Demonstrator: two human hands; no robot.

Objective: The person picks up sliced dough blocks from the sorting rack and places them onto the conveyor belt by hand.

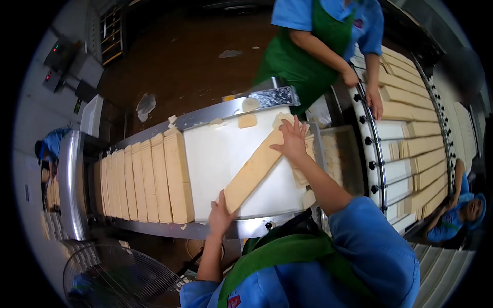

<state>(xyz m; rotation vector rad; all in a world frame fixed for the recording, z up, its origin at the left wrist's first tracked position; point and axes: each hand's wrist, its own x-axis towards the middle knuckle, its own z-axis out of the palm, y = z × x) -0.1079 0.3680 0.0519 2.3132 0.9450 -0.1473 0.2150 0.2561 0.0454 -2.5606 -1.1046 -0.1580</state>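
Note:
A long, pale tan slab (255, 170) lies diagonally over the white belt (210, 169). At its lower left end, my left hand (221, 214) grips the edge. My right hand (292, 138) holds the upper right end, with the thumb on the top face and the fingers spread toward the far corner. Left of the slab, a row of similar long blocks (162, 177) stands side by side across the belt. Smaller cut pieces (302, 177) are partly hidden under my right forearm. A small loose piece (247, 121) rests near the far rail.
A co-worker in a green apron (292, 61) stands across, hands by a second conveyor (405, 113) carrying long slabs. A metal rail (205, 114) edges my belt. At lower left is a fan (118, 277); another person (457, 215) is at right.

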